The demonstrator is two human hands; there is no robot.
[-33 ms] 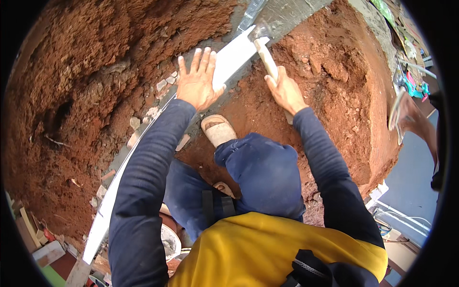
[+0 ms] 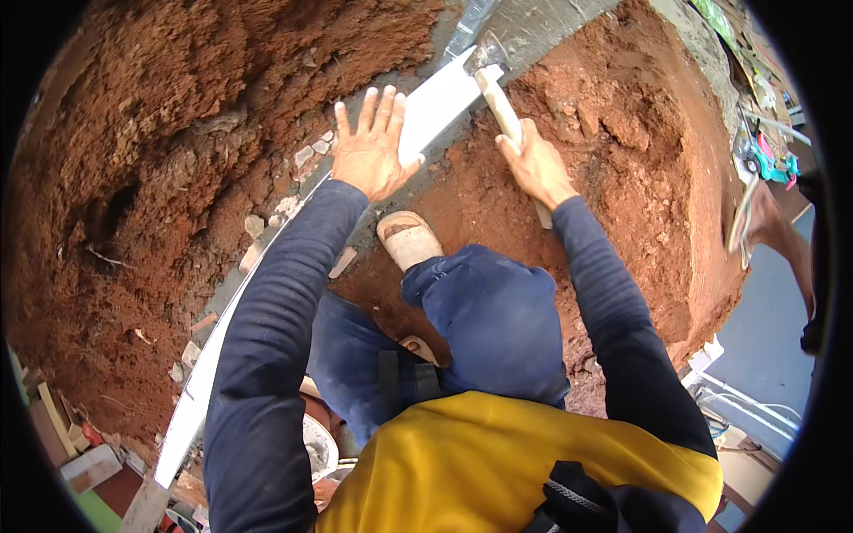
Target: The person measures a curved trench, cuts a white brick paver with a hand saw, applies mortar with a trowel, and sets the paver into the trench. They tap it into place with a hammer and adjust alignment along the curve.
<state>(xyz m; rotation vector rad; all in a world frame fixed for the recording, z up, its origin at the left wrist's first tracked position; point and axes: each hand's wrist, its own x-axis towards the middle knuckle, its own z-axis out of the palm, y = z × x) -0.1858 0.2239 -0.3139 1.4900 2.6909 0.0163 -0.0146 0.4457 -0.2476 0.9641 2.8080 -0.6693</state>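
We've got the long white board (image 2: 436, 110) running diagonally, lower left to upper right. Our left hand (image 2: 373, 149) is nearer, spread over it; our right hand (image 2: 538, 167), off its right side, grips the hammer (image 2: 503, 110), head by the far end.

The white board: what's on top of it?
The left hand lies over the board, seemingly resting on it; a tool overlaps its far end. Hand and left sleeve cover part; whatever lies there is hidden.
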